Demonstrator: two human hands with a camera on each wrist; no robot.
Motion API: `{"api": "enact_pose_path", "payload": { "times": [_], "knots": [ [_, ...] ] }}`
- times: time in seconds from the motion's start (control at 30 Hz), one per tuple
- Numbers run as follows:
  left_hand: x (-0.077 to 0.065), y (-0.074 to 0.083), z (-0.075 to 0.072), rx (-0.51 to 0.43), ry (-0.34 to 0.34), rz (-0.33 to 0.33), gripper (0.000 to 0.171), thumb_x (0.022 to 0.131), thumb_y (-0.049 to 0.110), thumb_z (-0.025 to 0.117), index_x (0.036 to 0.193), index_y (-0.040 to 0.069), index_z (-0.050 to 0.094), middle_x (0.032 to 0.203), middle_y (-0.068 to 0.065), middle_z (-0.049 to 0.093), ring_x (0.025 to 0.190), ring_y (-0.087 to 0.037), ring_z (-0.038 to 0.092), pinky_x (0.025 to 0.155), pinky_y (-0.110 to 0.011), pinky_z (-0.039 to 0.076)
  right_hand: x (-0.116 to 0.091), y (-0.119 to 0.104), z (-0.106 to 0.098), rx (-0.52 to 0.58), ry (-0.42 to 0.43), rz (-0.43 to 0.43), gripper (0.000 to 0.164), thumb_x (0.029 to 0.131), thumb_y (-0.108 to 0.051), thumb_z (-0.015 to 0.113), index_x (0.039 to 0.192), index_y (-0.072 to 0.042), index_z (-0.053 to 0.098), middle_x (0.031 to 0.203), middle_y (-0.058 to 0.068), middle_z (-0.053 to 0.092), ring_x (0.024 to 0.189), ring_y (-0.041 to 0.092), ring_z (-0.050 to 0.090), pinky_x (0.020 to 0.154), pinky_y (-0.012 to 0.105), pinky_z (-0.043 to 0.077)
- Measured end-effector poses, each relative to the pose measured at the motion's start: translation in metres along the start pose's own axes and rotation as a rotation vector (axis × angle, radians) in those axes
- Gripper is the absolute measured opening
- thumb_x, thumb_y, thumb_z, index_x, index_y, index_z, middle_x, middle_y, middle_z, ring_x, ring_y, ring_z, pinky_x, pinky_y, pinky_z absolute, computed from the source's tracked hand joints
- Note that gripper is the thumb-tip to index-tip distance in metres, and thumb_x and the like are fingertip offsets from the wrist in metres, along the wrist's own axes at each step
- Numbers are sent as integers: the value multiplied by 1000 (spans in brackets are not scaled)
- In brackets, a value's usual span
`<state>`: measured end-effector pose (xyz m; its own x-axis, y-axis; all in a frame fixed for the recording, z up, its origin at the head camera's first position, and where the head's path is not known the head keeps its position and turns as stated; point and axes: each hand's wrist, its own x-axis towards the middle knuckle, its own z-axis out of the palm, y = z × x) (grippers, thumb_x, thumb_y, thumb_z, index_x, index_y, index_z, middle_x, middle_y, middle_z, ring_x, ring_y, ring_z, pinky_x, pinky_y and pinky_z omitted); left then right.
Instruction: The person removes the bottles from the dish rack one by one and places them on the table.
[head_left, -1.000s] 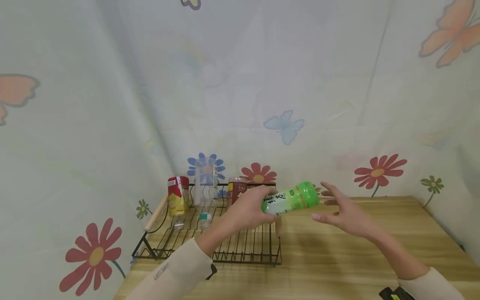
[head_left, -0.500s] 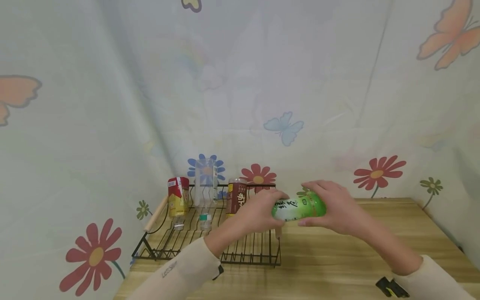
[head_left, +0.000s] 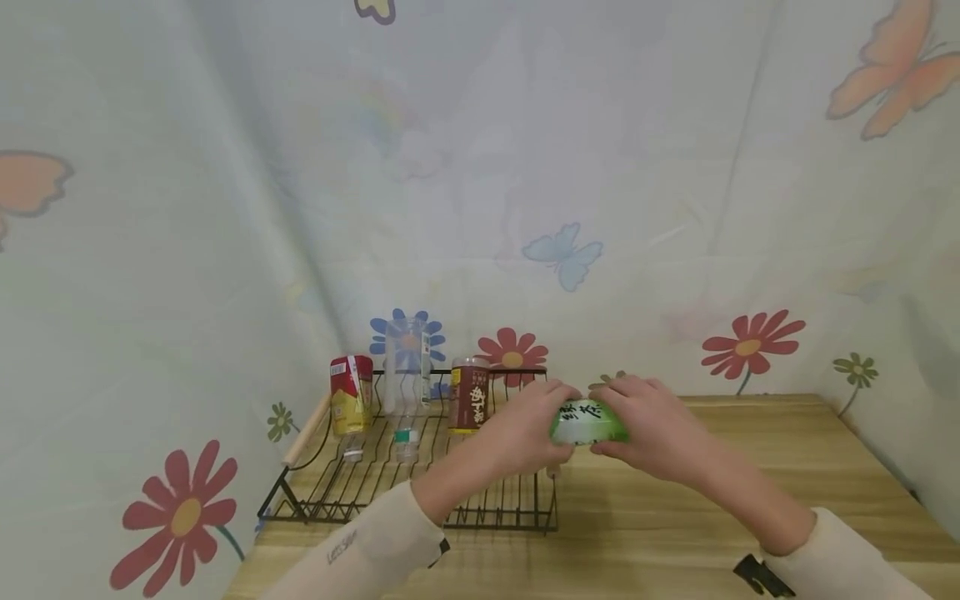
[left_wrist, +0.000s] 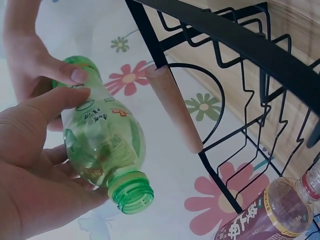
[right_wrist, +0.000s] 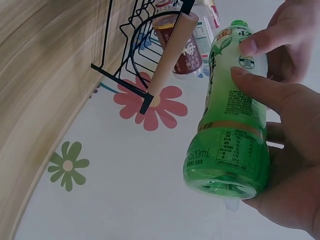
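Between both hands a green plastic tea bottle [head_left: 588, 422] lies roughly sideways above the table, in front of the rack's right end. My left hand [head_left: 528, 425] grips its neck half and my right hand [head_left: 652, 425] wraps round its base half; the thumbs nearly meet on the label. In the left wrist view the bottle's threaded mouth [left_wrist: 132, 196] is uncapped, close to the left fingers. The right wrist view shows the bottle's green base [right_wrist: 225, 175] against the right palm, and its printed label.
A black wire rack [head_left: 495, 527] with wooden handles stands at the left of the wooden table [head_left: 720, 517]. On it, neck down, are a red-and-yellow bottle [head_left: 351, 396], a clear bottle [head_left: 405, 367] and a brown-labelled bottle [head_left: 468, 396]. A printed cloth [head_left: 465, 167] hangs behind.
My right hand has come in from the right and taken hold of the bottle's base end. The left hand, holding the neck half, has shifted slightly right, and the bottle lies more level.
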<state>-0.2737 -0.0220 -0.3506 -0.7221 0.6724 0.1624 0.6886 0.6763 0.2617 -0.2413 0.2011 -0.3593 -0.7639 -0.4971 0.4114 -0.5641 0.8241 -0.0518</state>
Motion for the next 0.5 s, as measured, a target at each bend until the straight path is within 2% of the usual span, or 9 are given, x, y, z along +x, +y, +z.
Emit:
{"api": "enact_pose_path", "payload": {
  "times": [0.23,0.5],
  "knots": [
    [-1,-2,6,72,54,20,67,90,34,88,146,15,58,136,1,58,117,-14,54,96,-28,53,0,2,2,-10,36,-12,66,75,-34,98,127,-4,71,128,15,69,118,35,62,92,56,54],
    [1,0,6,120,116,43,62,91,35,86,145,16,61,135,1,60,121,-18,54,95,-28,54,0,4,5,-73,91,-28,69,76,-37,98,128,-3,70,124,13,67,115,32,60,95,56,52]
  ]
}}
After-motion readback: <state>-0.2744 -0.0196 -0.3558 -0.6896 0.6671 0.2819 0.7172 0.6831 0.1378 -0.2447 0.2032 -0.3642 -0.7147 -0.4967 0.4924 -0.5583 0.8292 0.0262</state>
